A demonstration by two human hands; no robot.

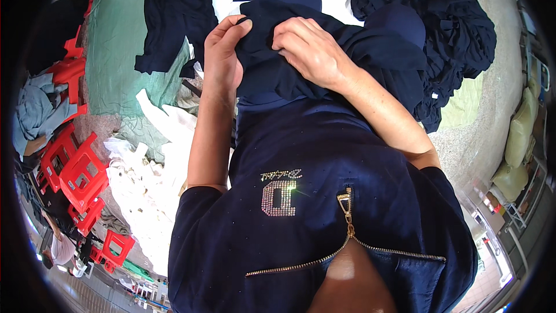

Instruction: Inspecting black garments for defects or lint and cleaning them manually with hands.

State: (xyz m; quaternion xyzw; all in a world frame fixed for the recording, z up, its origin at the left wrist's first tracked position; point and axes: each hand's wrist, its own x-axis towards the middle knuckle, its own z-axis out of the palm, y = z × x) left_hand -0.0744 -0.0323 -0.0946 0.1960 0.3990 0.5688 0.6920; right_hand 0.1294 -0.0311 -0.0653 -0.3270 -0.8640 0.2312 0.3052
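Both hands grasp the navy garment [278, 75], left hand [223, 61] pinching its edge at 9 o'clock, right hand [310, 49] clenched at 3 o'clock; better keep the fabric taut

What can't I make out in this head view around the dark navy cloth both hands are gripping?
- Right hand: its fingertips are tucked into folds of the dark navy cloth garment.
- Left hand: its palm side is turned away from the camera.
- The garment's shape: bunched, and dark against the navy cloth pile behind.
- Red plastic stools: bent and small near the left rim.
- Lap area: covered by the person's own navy zip top.
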